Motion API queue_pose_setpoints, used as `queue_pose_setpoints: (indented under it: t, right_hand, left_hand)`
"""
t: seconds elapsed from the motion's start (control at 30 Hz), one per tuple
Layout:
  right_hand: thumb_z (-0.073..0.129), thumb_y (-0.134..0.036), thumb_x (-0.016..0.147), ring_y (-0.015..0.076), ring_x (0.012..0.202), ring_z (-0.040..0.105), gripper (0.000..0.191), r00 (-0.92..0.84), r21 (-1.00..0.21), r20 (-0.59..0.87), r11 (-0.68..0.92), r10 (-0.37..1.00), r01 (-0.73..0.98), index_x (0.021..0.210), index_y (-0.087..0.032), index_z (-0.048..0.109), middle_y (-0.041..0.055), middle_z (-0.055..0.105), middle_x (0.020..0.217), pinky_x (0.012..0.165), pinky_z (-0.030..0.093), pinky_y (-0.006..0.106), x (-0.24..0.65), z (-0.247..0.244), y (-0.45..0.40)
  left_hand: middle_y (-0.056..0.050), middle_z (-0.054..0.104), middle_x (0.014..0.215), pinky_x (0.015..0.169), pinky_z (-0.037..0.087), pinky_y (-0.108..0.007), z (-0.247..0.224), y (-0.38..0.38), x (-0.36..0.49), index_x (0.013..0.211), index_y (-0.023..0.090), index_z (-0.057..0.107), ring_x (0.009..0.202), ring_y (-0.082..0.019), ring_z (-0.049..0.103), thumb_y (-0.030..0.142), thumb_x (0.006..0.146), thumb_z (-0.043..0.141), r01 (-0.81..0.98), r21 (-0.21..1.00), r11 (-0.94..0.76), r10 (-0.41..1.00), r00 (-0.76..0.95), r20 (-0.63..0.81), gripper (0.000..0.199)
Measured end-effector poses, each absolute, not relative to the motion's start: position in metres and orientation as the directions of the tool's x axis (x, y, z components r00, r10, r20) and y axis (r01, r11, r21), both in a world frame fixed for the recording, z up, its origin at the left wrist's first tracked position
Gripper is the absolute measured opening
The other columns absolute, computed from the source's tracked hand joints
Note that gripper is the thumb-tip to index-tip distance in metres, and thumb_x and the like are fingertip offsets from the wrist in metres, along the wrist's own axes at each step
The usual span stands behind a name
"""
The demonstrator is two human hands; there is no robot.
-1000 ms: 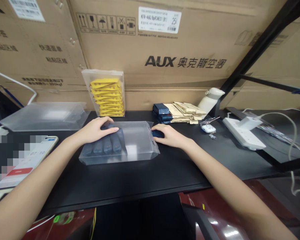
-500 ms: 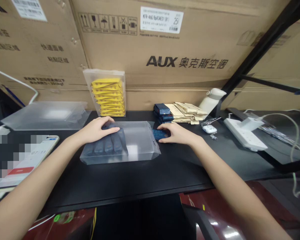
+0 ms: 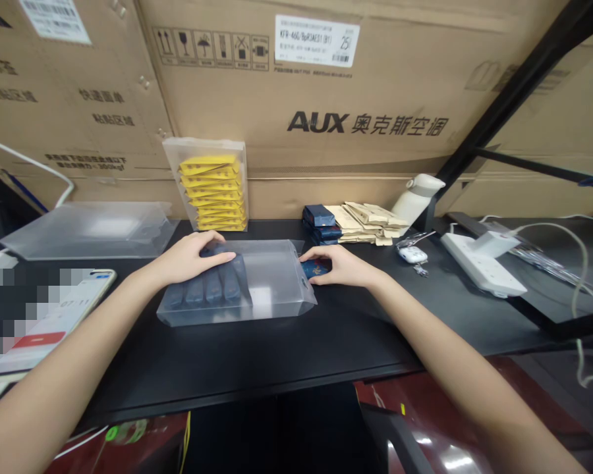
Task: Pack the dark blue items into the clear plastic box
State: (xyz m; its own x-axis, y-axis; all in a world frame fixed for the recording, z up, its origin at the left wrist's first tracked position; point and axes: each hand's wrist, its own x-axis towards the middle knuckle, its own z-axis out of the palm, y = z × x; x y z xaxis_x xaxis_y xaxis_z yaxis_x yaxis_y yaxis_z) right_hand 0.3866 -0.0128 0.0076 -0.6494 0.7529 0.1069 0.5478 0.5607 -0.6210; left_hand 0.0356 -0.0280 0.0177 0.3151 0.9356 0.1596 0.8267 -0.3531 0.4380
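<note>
This looks like a packing place or storeroom: big air-conditioner cartons [image 3: 217,105] stand behind a black work table [image 3: 257,355], with small packets [image 3: 366,220] in piles.

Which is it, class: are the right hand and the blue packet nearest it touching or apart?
Touching. The head view shows the right hand with thumb and fingers around the blue packet.

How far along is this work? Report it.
Looks done: yellow packets in the upright case, dark ones partway along the flat case. In hand: a blue packet in the right hand, at the flat case's end. Apparently left: the flat case's bare part and the dark stack behind.
</note>
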Motion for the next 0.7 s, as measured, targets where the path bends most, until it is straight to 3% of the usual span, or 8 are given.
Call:
queue_pose_setpoints:
  t: [0.3,0.47,0.7]
  right_hand:
    - [0.077,-0.029,0.073,0.0253,0.102,0.066,0.044,-0.607,-0.46,0.126,0.588,0.785,0.665,0.113,-0.014,0.065,0.0119,0.069,0.112,0.092,0.051,0.04,0.392,0.005,-0.009]
    - [0.078,-0.03,0.068,0.0225,0.094,0.068,0.046,-0.61,-0.607,0.049,0.509,0.791,0.61,0.109,-0.015,0.066,0.0078,0.071,0.101,0.088,0.053,0.037,0.402,0.008,-0.003]
    - [0.078,-0.025,0.066,0.0227,0.103,0.067,0.047,-0.641,-0.721,0.034,0.463,0.767,0.515,0.111,-0.016,0.066,0.0079,0.071,0.109,0.096,0.052,0.038,0.414,0.025,-0.002]
  left_hand:
    - [-0.01,0.07,0.114,0.095,0.046,-0.041,0.018,-0.029,0.036,0.105,0.021,0.062,0.108,-0.031,0.062,0.076,0.08,0.052,0.824,0.441,-0.356,0.935,0.318,0.161,0.062]
    - [-0.01,0.07,0.113,0.093,0.046,-0.04,0.018,-0.029,0.035,0.106,0.02,0.063,0.107,-0.031,0.062,0.076,0.08,0.051,0.825,0.437,-0.358,0.934,0.32,0.161,0.062]
    - [-0.009,0.07,0.112,0.092,0.047,-0.039,0.017,-0.028,0.035,0.105,0.02,0.063,0.105,-0.031,0.063,0.075,0.08,0.051,0.822,0.434,-0.368,0.93,0.325,0.171,0.061]
